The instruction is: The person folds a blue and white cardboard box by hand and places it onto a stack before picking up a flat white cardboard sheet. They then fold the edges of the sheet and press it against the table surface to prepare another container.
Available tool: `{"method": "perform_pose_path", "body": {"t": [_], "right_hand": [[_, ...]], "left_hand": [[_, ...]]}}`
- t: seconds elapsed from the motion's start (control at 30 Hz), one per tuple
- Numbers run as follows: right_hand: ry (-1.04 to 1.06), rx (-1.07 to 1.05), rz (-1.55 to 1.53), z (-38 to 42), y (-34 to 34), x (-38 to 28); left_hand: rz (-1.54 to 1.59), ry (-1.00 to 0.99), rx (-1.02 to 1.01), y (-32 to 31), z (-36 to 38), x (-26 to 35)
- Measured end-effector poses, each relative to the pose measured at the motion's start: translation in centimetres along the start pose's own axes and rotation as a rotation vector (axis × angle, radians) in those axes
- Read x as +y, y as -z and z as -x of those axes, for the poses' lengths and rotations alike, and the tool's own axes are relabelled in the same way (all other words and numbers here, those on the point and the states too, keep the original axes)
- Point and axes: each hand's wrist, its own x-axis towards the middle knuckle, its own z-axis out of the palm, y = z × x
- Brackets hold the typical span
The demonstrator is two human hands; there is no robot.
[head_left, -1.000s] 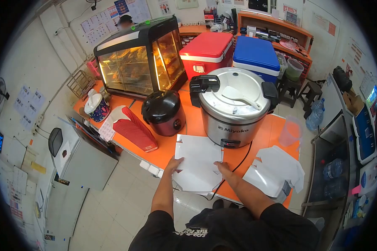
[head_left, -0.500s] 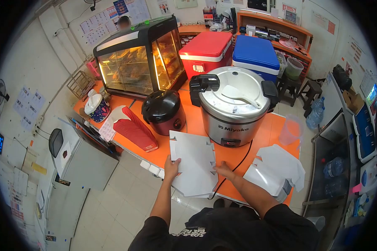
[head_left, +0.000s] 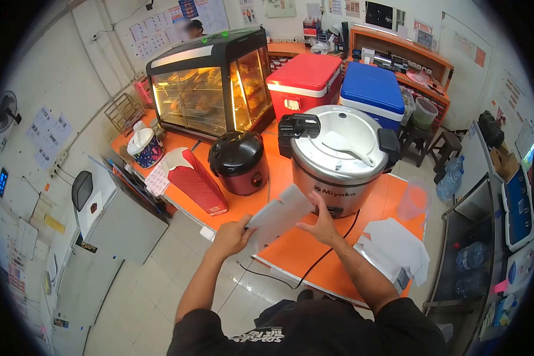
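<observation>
A white cardboard sheet [head_left: 276, 219] is held up over the near edge of the orange table [head_left: 291, 261], tilted and partly folded. My left hand [head_left: 232, 237] is closed on its left end. At the sheet's right end is my right hand [head_left: 321, 222], its fingers spread and the thumb apart, close to the sheet. Just behind the right hand stands the large silver Miyako cooker [head_left: 332, 178] with a white paddle [head_left: 344, 148] on its lid. More white cardboard sheets [head_left: 391, 249] lie on the table to the right.
A small dark red cooker [head_left: 240, 169] and a red paper stack [head_left: 196, 184] stand at the left. Behind are a lit food display [head_left: 196, 98], a red cooler [head_left: 302, 77] and a blue cooler [head_left: 371, 89]. A black cable [head_left: 323, 255] crosses the table's front. A person's head shows behind the display.
The white sheet has gone from lying flat to being raised, turned and partly folded. My right hand has opened and moved up toward the large cooker. The view has shifted slightly.
</observation>
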Motion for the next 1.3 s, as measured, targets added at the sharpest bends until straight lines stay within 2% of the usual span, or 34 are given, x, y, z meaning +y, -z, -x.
{"method": "perform_pose_path", "body": {"t": [0.07,0.13,0.2,0.23,0.3,0.43,0.5,0.63,0.67,0.7,0.73,0.8,0.83,0.87,0.93,1.0,1.03,1.1,1.17,1.23,1.3], "right_hand": [[0.045,-0.007,0.08,-0.4,1.5,-1.7],[0.094,-0.008,0.16,-0.2,2.5,-1.5],[-0.345,-0.445,-0.259,0.7,3.2,0.5],[-0.345,-0.446,-0.257,1.3,2.7,1.3],[-0.277,-0.189,-0.333,2.8,1.8,2.8],[-0.227,-0.138,-0.224,4.7,0.9,6.2],[-0.476,-0.04,-0.482,5.4,0.2,8.4],[-0.405,-0.055,-0.432,5.4,0.5,9.8],[-0.429,0.013,-0.37,5.1,0.3,10.4],[-0.456,0.079,-0.307,5.0,0.1,10.9],[-0.396,0.041,-0.362,4.5,0.1,11.6],[-0.308,-0.041,-0.365,4.1,0.7,11.4],[-0.191,-0.04,-0.124,3.9,0.9,11.6],[-0.191,-0.051,-0.096,3.7,0.9,12.0],[-0.427,-0.003,-0.388,3.3,1.2,9.1],[-0.466,0.004,-0.431,3.4,0.9,9.4],[-0.469,0.029,-0.466,3.0,0.8,9.5],[-0.439,0.031,-0.447,2.8,0.5,10.4],[-0.413,0.047,-0.422,2.8,0.9,10.3],[-0.55,-0.009,-0.34,2.9,1.7,8.8],[-0.469,-0.02,-0.395,3.3,1.6,8.8]], "left_hand": [[-0.19,-0.298,-0.06,0.4,-0.3,0.5],[-0.226,-0.345,-0.1,0.1,-0.8,1.4],[-0.263,-0.395,-0.141,-0.4,-1.4,2.1],[-0.274,-0.439,-0.164,-1.0,-1.8,2.0],[-0.282,-0.484,-0.185,-2.7,-2.6,1.7],[-0.3,-0.5,-0.149,-6.7,-3.7,0.4],[-0.281,-0.499,-0.131,-7.8,-4.1,0.5],[-0.251,-0.419,-0.145,-8.7,-5.3,1.1],[-0.262,-0.378,-0.146,-8.8,-5.7,1.2],[-0.217,-0.444,-0.055,-8.7,-5.9,1.0],[-0.165,-0.506,0.035,-8.5,-6.2,0.7],[-0.225,-0.438,0.184,-6.3,-6.4,1.0],[-0.168,-0.447,0.364,-6.2,-6.1,-0.5],[-0.152,-0.343,0.426,-5.3,-5.7,-1.2],[-0.105,-0.215,0.398,-4.3,-4.1,-3.4],[-0.07,0.247,0.514,-5.6,-2.3,-6.9],[-0.078,0.26,0.517,-6.6,-1.6,-8.3],[0.266,0.374,0.356,-8.5,-0.9,-10.9],[0.269,0.384,0.368,-10.2,-1.1,-11.2],[0.271,0.368,0.375,-11.4,-2.2,-11.5],[0.494,0.198,0.361,-12.0,-3.6,-12.4]]}}
